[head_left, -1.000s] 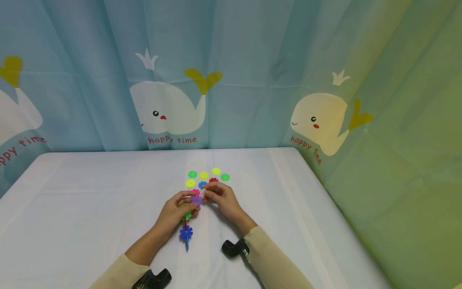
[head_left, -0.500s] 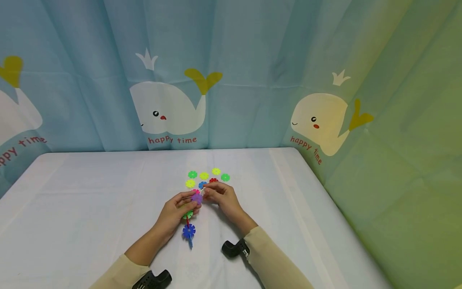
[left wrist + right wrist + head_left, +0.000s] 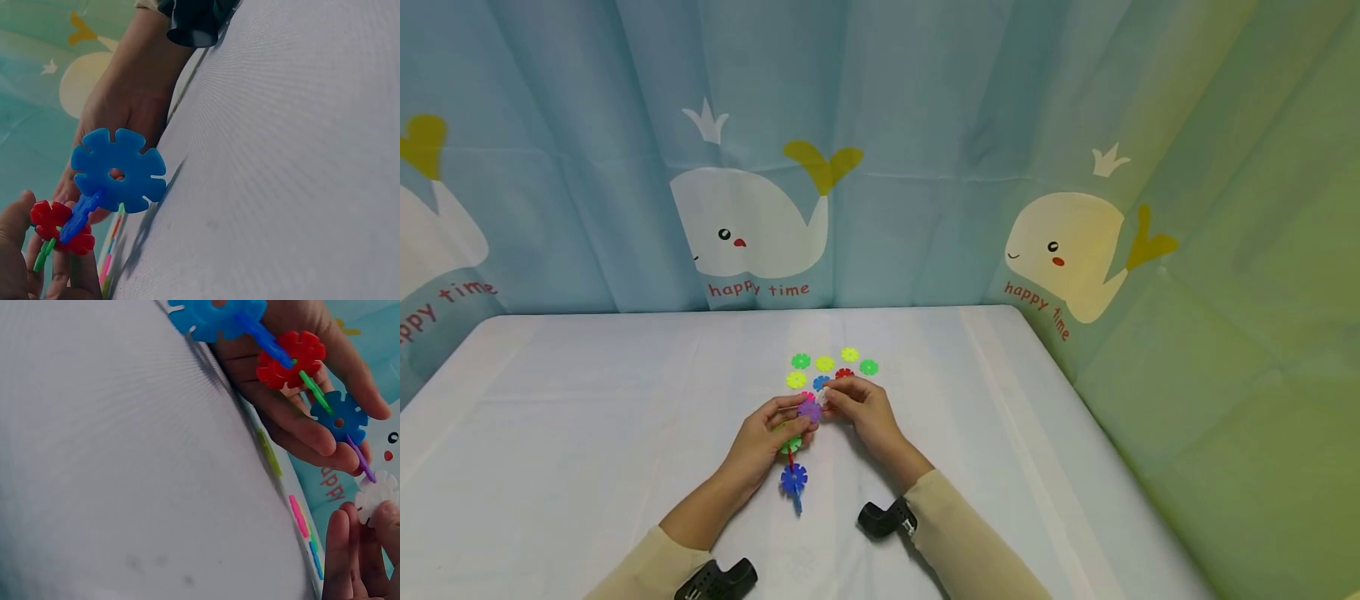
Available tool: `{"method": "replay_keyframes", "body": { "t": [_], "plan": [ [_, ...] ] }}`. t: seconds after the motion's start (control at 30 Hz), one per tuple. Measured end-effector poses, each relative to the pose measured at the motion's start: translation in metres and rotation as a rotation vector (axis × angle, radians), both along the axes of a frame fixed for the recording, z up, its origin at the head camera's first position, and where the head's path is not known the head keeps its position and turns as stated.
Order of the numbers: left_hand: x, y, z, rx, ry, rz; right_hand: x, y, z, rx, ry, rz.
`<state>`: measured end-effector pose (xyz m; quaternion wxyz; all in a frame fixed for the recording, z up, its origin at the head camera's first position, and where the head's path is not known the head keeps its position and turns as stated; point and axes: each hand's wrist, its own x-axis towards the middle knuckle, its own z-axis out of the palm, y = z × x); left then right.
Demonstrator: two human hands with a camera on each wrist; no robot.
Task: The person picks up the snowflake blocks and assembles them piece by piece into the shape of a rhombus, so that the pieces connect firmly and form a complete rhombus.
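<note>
My left hand point(image 3: 767, 437) holds a chain of interlocking flower-shaped plastic discs between thumb and fingers. A purple disc point(image 3: 809, 410) is at the chain's upper end; below it come a green disc point(image 3: 791, 443), a red disc point(image 3: 50, 219) and a dark blue disc point(image 3: 793, 478). At the free end is a light blue disc point(image 3: 119, 170), hanging near the tablecloth. In the right wrist view, another blue disc point(image 3: 339, 417) lies between the left fingers. My right hand point(image 3: 868, 417) pinches a white disc point(image 3: 375, 495), whose edge meets the purple one.
Loose discs lie flat on the white-covered table point(image 3: 587, 433) just beyond the hands, among them a green disc point(image 3: 801, 361), a yellow disc point(image 3: 849, 354) and a red disc point(image 3: 844, 374). A whale-print curtain point(image 3: 925, 167) hangs behind the table.
The chain's hanging end has swung slightly right and up. The purple and white discs have shifted a little, while both hands stay almost in place, keeping their holds.
</note>
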<state>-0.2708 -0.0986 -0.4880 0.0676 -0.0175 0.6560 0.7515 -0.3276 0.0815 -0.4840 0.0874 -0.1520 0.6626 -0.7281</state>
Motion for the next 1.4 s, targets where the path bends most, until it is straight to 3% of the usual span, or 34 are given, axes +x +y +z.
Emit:
{"method": "replay_keyframes", "body": {
  "t": [0.4, 0.8, 1.4],
  "plan": [
    [0.0006, -0.0019, 0.0020, 0.106, -0.018, -0.011, -0.0020, -0.0002, -0.0018, -0.001, 0.003, 0.044],
    [0.0037, 0.0014, 0.0027, 0.025, 0.012, 0.046, -0.0007, -0.0003, -0.0025, -0.004, 0.047, 0.091],
    [0.0041, 0.0060, 0.0041, 0.026, -0.029, 0.115, 0.0009, -0.0005, -0.0029, 0.032, 0.070, 0.084]
  ]
}}
